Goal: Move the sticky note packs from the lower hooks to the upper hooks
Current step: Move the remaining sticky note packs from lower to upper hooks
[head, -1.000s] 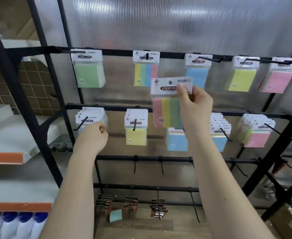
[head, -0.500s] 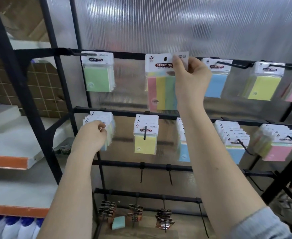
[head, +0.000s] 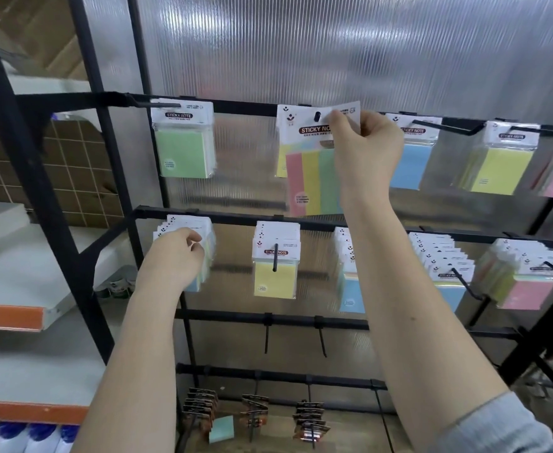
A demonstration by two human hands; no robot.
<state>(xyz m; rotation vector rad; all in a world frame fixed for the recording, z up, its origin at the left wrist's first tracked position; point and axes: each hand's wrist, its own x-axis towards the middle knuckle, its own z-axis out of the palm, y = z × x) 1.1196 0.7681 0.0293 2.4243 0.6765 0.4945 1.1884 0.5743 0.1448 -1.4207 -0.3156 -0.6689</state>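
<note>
Where the right hand (head: 365, 148) pinches its header, striped sticky note pack (head: 311, 178): pink, yellow, green bands, white card, oval hang-hole.

Matt black metal rack bars (head: 236, 107). Glossy clear plastic wrap, white card header on striped sticky note pack (head: 308, 158). Ribbed translucent plastic backing panel (head: 334, 50). Brown glazed wall tiles (head: 82, 165) at 9 o'clock.

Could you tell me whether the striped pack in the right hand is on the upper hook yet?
On: the hook tip shows through the hang hole of the striped pack, which the right hand pinches.
</note>
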